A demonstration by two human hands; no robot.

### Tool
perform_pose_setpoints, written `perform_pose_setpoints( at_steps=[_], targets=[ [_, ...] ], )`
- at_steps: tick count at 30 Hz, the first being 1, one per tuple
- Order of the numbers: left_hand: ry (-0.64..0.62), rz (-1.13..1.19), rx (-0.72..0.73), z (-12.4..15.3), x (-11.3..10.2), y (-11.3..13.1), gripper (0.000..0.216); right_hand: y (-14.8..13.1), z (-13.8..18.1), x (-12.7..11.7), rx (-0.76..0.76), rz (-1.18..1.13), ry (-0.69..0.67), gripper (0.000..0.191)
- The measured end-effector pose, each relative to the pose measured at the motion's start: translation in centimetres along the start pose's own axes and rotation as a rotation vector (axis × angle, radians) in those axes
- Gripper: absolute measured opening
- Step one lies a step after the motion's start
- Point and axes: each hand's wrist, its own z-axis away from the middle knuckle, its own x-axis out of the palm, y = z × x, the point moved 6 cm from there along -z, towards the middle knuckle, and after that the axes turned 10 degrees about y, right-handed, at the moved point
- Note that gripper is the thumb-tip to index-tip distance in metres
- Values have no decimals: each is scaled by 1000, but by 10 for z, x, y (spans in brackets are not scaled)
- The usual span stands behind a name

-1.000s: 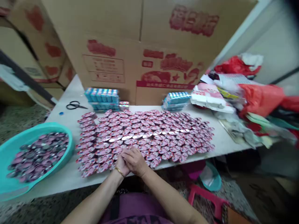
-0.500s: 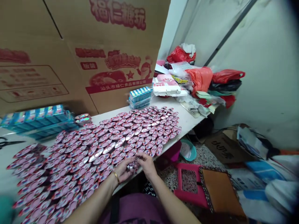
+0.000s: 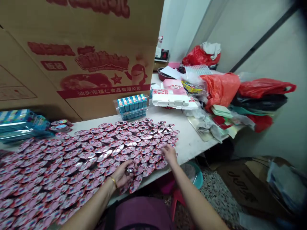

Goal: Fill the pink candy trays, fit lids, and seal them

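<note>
Rows of pointed-oval pink and red printed pieces (image 3: 120, 157), apparently in low stacks, cover the table. At the far right, several pieces carry a small dark or shiny round spot in the middle (image 3: 153, 131). My left hand (image 3: 122, 175) is cupped palm up above the front edge of the rows, curled around a few small shiny round pieces (image 3: 129, 170). My right hand (image 3: 169, 154) reaches over the rows' right end. Its thumb and fingers are pinched at an oval's top; anything between the fingertips is too small to make out.
Behind the rows stands a large printed cardboard box (image 3: 100, 92). Wrapped packs of blue boxes (image 3: 131, 107) sit against it. Flat white and pink cartons (image 3: 170, 95) and red plastic bags (image 3: 218, 88) lie at the back right. A turquoise basin (image 3: 198, 179) is below the table edge.
My right hand has left my left hand and moved right and up to the ovals at the right end. My left hand still holds the small round pieces. The view has turned right.
</note>
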Motion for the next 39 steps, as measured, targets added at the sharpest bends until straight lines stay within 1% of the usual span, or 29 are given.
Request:
perform_pose_setpoints(
  at_steps=[2, 4, 5, 7, 9, 10, 13, 17, 19, 21, 22, 24, 25, 27, 29, 30, 31, 32, 33, 34, 35, 37, 38, 39],
  targets=[
    [6, 45, 23, -8, 24, 2, 16, 6, -61, -32, -78, 201, 71, 20],
    [26, 56, 54, -14, 43, 4, 20, 4, -111, -46, -166, 420, 90, 20],
    [43, 55, 68, -16, 52, 4, 21, 3, -132, -46, -193, 538, 69, 21],
    [74, 50, 97, -21, 66, 6, 21, 3, -163, -36, -210, 759, -17, 22],
    [89, 37, 135, -26, 78, 8, 18, 6, -182, -20, -194, 913, -118, 24],
    [93, 26, 154, -28, 82, 9, 17, 8, -188, -13, -183, 955, -160, 25],
    [104, -33, 184, -38, 94, 15, 20, 15, -200, 4, -163, 1004, -239, 29],
    [123, -130, 229, -57, 108, 26, 23, 22, -214, 9, -123, 1061, -300, 31],
    [173, -189, 257, -70, 113, 32, 24, 20, -216, 6, -111, 1082, -319, 34],
    [259, -253, 281, -83, 116, 36, 25, 13, -208, 2, -135, 1059, -287, 33],
    [302, -286, 293, -90, 117, 38, 25, 7, -198, 0, -164, 1000, -252, 30],
    [357, -357, 314, -100, 122, 39, 24, -6, -167, 2, -242, 757, -226, 23],
    [366, -394, 321, -105, 125, 38, 24, -12, -147, 6, -282, 583, -265, 22],
    [363, -443, 314, -113, 132, 33, 23, -19, -105, 19, -321, 260, -458, 22],
    [304, -410, 254, -118, 139, 24, 22, -19, -80, 26, -278, 49, -572, 21],
    [248, -361, 206, -120, 143, 19, 22, -16, -76, 26, -232, -12, -602, 21],
    [182, -300, 152, -122, 147, 15, 22, -11, -79, 25, -175, -46, -618, 20],
    [116, -235, 102, -122, 150, 11, 22, -6, -88, 21, -119, -51, -617, 21],
    [63, -175, 59, -122, 152, 10, 22, -1, -102, 15, -79, -22, -588, 21],
    [32, -121, 31, -121, 152, 10, 22, 3, -121, 6, -67, 57, -522, 22],
    [20, -76, 18, -120, 150, 12, 22, 6, -143, -5, -77, 171, -426, 22],
    [21, -15, 13, -118, 145, 18, 23, 5, -185, -24, -136, 400, -224, 25],
    [22, 6, 19, -117, 143, 21, 23, 3, -203, -30, -166, 492, -158, 26],
    [22, 21, 27, -116, 141, 24, 24, 1, -218, -32, -179, 570, -132, 26]
  ],
)
